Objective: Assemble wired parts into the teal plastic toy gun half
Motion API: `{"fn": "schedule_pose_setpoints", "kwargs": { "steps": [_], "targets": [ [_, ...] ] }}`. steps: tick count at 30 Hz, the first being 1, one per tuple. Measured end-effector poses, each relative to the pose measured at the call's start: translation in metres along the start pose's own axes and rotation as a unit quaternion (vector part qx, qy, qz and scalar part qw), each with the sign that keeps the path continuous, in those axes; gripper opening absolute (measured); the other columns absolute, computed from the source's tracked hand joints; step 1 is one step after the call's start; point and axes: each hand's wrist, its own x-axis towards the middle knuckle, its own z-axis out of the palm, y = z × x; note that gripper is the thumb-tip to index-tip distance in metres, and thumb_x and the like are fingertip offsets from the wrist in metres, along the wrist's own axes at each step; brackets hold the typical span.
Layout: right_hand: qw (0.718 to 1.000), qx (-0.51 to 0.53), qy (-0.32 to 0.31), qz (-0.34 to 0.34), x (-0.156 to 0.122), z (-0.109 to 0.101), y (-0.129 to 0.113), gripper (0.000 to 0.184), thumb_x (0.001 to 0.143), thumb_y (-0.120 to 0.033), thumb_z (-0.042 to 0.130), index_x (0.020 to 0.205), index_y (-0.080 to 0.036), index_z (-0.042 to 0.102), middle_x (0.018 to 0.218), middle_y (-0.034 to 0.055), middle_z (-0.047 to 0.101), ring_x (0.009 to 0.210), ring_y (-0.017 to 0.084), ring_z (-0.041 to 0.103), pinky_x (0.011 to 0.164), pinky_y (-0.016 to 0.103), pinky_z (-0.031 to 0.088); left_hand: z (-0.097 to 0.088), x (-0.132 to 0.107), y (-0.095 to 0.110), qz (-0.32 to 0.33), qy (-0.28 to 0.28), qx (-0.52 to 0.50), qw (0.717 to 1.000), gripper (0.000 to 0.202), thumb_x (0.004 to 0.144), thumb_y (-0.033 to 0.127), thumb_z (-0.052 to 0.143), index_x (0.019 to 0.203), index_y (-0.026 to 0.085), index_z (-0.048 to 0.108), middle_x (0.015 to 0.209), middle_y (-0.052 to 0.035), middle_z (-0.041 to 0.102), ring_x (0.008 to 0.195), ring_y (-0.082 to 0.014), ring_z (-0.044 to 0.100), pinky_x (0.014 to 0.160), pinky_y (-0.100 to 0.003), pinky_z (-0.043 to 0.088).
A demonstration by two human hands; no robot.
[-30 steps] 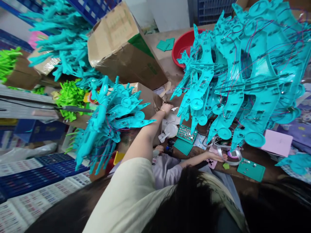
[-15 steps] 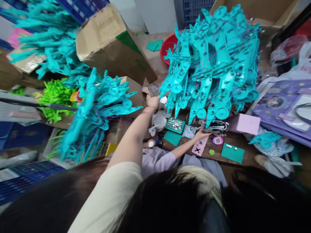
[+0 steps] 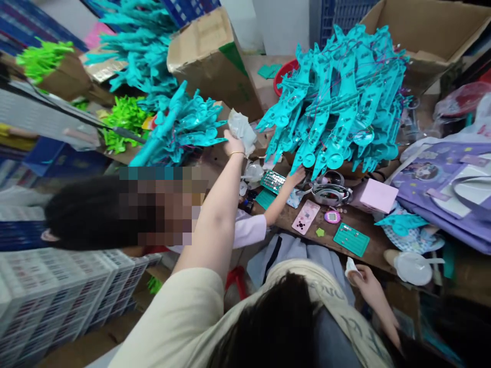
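A crumpled clear plastic bag [image 3: 241, 130] is gripped by the left hand [image 3: 232, 145], raised over the tabletop [image 3: 378, 240] beside stacked teal plastic frames [image 3: 337, 97], while a small white piece [image 3: 350, 266] is pinched by the right hand [image 3: 364, 283] nearer.

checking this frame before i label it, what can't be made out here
Head view only:
- Left hand grips a clear bag; its contents are too blurred to tell.
- Right hand holds a small white thing, mostly hidden by the fingers.
- Second person's hand reaches under the teal parts; fingertips hidden.
- Pink device: markings too small.
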Motion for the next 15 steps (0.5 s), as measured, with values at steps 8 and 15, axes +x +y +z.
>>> {"fn": "schedule_pose_setpoints", "kwargs": {
  "steps": [8,15],
  "targets": [
    [0.988,0.012,-0.125,-0.087,0.036,0.016,-0.042,0.046,0.067,-0.047,0.059,0.104,-0.018,0.057,0.097,0.0086,0.069,0.090,0.024,0.067,0.080,0.033,0.051,-0.015,-0.034,-0.020,-0.069,-0.009,-0.106,0.992,0.018,0.082,0.015,0.052,0.098,0.015,0.059,0.110,-0.0140,0.064,0.112,-0.0292,0.058,0.091,-0.037,0.046],
    [0.974,0.012,-0.161,-0.157,0.024,0.026,-0.078,0.039,0.069,-0.044,0.059,0.098,-0.018,0.058,0.091,0.0074,0.069,0.083,0.022,0.067,0.078,0.036,0.053,-0.022,-0.070,-0.050,-0.134,-0.010,-0.310,0.941,0.031,0.067,0.009,0.056,0.096,0.006,0.065,0.101,-0.0159,0.069,0.099,-0.0259,0.065,0.084,-0.031,0.050]
  ]
}}
